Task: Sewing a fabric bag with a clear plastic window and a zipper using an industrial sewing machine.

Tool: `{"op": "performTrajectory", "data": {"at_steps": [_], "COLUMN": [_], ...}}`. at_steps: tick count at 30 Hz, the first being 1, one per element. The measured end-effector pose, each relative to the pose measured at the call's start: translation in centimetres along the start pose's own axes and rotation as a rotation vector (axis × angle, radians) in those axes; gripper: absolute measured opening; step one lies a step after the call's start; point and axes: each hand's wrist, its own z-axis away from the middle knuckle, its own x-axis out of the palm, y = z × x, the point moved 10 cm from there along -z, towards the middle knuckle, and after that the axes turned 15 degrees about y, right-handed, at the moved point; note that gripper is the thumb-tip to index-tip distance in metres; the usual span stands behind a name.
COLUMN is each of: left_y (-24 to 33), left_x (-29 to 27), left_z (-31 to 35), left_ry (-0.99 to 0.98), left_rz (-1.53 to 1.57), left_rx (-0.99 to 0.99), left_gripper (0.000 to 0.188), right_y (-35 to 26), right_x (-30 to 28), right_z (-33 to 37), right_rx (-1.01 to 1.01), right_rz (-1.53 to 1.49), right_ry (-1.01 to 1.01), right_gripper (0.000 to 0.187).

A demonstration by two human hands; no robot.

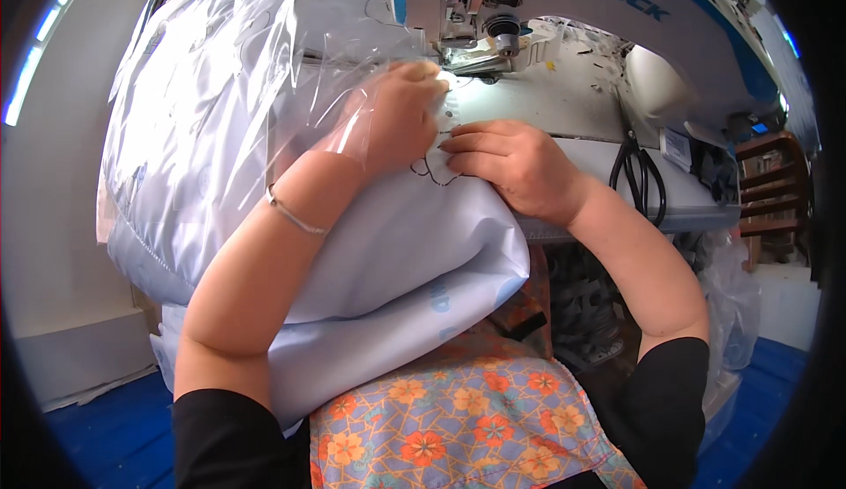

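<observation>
Pale bluish-white fabric (397, 233) lies bunched under both my hands and folds over the table's front edge. Clear plastic sheeting (220, 57) covers its left side and overlaps my left hand. My left hand (401, 119) is closed, its curled fingers gripping the fabric's edge just left of the presser foot area. Against the fabric to the right, my right hand (520, 163) rests with its fingers stretched out; its thumb is hidden. Dark curved marks show on the fabric between the hands. Above them stands a white and blue sewing machine (705, 57), its lamp lighting the needle area.
Black-handled scissors (636, 176) lie at the table's right edge, beside a small box (676, 150). Thread scraps and bits are scattered on the machine bed (564, 101). A wooden chair (775, 181) stands at far right. My lap has a floral apron (467, 418).
</observation>
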Motion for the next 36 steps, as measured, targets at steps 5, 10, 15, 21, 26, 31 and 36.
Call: {"op": "performTrajectory", "data": {"at_steps": [5, 10, 15, 21, 26, 31, 36], "left_y": [3.1, 2.2, 1.7, 2.6, 1.6, 5.1, 4.1], "left_x": [-0.8, 0.3, 0.8, -1.2, -1.9, -1.3, 1.2], "left_z": [0.6, 0.2, -0.2, 0.2, -0.8, 0.2, 1.5], "left_ry": [-0.041, -0.139, -0.194, -0.103, -0.168, -0.086, -0.195], "left_rz": [-0.12, -0.211, -0.214, -0.457, -0.466, -0.195, -0.363], "left_rx": [0.13, 0.065, 0.103, 0.488, 0.507, 0.617, 0.35], "left_gripper": [0.022, 0.04, 0.04, 0.03, 0.022, 0.017, 0.018], "right_y": [0.3, 1.2, 2.3, 2.9, 2.5, 1.4, 1.1], "right_x": [0.0, 0.2, 0.3, -0.1, -0.6, -0.8, -0.7], "right_z": [-0.7, -0.9, -1.1, -0.7, 0.1, 0.3, 0.8], "right_rx": [0.007, 0.026, 0.036, 0.012, -0.041, -0.102, -0.159], "right_rz": [-0.069, -0.047, -0.022, -0.051, 0.02, 0.063, 0.075], "right_ry": [-0.024, -0.028, -0.065, 0.016, 0.075, 0.062, 0.016], "right_gripper": [0.018, 0.018, 0.018, 0.017, 0.018, 0.02, 0.021]}}
